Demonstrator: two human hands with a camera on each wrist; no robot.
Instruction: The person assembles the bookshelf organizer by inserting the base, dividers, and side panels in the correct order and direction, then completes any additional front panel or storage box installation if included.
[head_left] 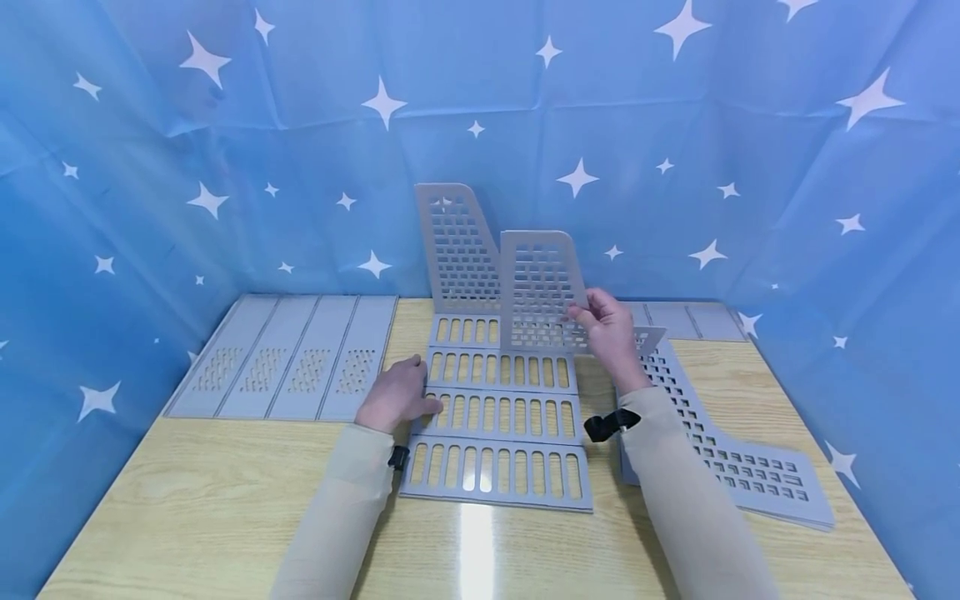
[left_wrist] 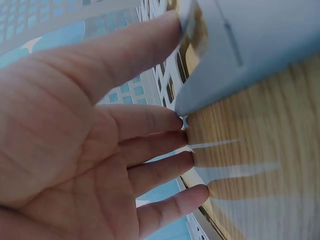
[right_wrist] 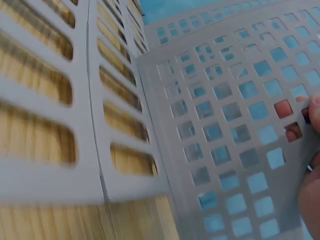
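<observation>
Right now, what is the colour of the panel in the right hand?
The panel is grey; it shows best in the right wrist view.

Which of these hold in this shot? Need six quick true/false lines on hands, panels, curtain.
The right hand grips an upright grid panel. True.
The left hand is at the left edge of the slotted base. True.
The left hand is clenched into a fist. False: its fingers are extended.
No other grid panel stands upright. False: a second panel stands behind, to the left.
The slotted base shows four rows of slots. True.
The backdrop is plain red. False: it is a blue curtain with white stars.
</observation>
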